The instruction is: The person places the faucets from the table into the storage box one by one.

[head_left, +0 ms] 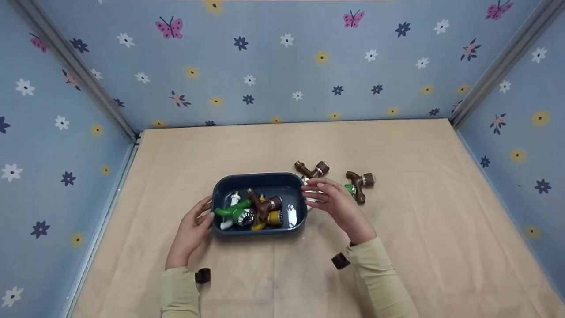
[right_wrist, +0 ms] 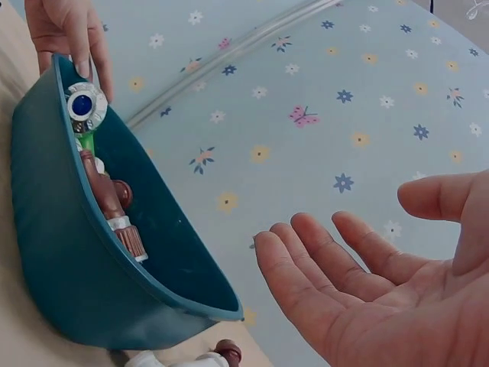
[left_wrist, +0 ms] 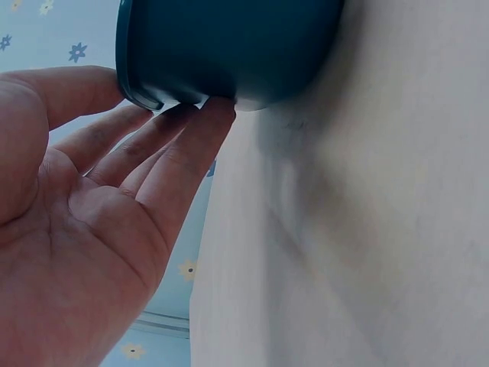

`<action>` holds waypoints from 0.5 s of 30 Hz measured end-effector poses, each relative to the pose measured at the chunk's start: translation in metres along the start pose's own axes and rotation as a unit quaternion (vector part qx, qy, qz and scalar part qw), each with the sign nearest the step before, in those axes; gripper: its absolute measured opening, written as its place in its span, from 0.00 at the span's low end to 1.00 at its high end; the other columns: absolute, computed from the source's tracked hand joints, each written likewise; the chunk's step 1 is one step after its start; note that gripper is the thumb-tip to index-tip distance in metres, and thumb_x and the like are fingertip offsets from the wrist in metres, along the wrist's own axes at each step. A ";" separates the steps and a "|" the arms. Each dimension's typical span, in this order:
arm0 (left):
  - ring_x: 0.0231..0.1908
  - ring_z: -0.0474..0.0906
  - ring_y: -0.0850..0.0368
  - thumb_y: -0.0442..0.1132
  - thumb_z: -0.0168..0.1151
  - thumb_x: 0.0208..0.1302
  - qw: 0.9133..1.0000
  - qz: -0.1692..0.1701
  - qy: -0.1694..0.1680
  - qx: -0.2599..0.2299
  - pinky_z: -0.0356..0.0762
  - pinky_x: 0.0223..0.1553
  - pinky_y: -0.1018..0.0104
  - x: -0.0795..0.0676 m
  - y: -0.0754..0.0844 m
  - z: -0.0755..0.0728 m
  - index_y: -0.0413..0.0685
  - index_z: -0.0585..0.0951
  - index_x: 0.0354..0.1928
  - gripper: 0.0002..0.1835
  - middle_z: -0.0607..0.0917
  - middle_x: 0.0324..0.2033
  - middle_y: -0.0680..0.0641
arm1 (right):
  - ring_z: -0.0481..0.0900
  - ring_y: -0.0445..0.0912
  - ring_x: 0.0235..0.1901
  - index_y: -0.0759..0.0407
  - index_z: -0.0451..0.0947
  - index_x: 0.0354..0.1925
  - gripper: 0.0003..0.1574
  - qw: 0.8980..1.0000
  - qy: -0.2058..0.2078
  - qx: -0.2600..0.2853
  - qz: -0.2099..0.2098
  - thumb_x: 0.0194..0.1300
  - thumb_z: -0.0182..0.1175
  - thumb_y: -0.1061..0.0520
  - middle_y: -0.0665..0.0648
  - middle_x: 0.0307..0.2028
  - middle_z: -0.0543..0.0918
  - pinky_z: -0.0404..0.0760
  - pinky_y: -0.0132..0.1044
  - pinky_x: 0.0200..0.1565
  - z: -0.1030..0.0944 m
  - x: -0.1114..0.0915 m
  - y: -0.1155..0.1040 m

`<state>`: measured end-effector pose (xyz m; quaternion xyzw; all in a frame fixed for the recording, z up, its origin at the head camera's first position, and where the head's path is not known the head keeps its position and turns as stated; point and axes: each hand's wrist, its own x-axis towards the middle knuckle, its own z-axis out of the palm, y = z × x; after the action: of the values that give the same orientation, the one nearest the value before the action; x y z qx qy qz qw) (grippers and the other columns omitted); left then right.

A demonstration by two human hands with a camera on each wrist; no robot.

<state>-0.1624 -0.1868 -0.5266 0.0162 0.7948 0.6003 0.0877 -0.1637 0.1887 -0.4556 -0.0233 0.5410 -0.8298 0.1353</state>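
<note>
A dark blue plastic basin [head_left: 259, 232] sits on the table with several toy-like taps in its left and middle part. Among them are a green tap [head_left: 229, 209], a brown tap [head_left: 260, 205], a yellow tap [head_left: 274, 217] and a partly covered white tap [head_left: 235, 198]. My left hand [head_left: 193, 229] holds the basin's left end, thumb at the rim and fingers against the outer wall [left_wrist: 237, 46]. Beside the right end is my right hand [head_left: 335, 205], fingers spread and nothing held. A gap separates it from the rim in the right wrist view.
More taps lie right of the basin: a brown one [head_left: 312, 170] behind, another brown one [head_left: 361, 187] farther right. A green tap's knob [head_left: 350, 190] shows beside my right hand, which partly hides it. Flower-patterned panels [head_left: 282, 62] close off the table's back and sides.
</note>
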 end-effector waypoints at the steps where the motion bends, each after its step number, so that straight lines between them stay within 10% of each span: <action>1: 0.58 0.72 0.46 0.34 0.51 0.72 1.000 0.001 0.000 0.000 0.78 0.47 0.64 0.000 0.000 0.000 0.52 0.62 0.72 0.28 0.69 0.64 0.40 | 0.66 0.70 0.59 0.74 0.68 0.58 0.23 1.000 0.000 -0.002 -0.002 0.72 0.50 0.58 0.74 0.55 0.74 0.72 0.55 0.57 -0.002 0.000 0.000; 15: 0.58 0.72 0.46 0.33 0.51 0.72 1.000 -0.002 0.001 -0.005 0.78 0.48 0.61 0.001 -0.001 0.000 0.54 0.63 0.71 0.27 0.69 0.63 0.40 | 0.67 0.69 0.58 0.79 0.63 0.61 0.27 0.999 0.049 -0.010 -0.020 0.74 0.46 0.58 0.75 0.56 0.73 0.69 0.56 0.58 -0.035 -0.007 -0.014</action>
<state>-0.1630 -0.1868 -0.5281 0.0139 0.7917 0.6044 0.0880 -0.1661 0.2274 -0.4564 0.0055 0.5549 -0.8268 0.0919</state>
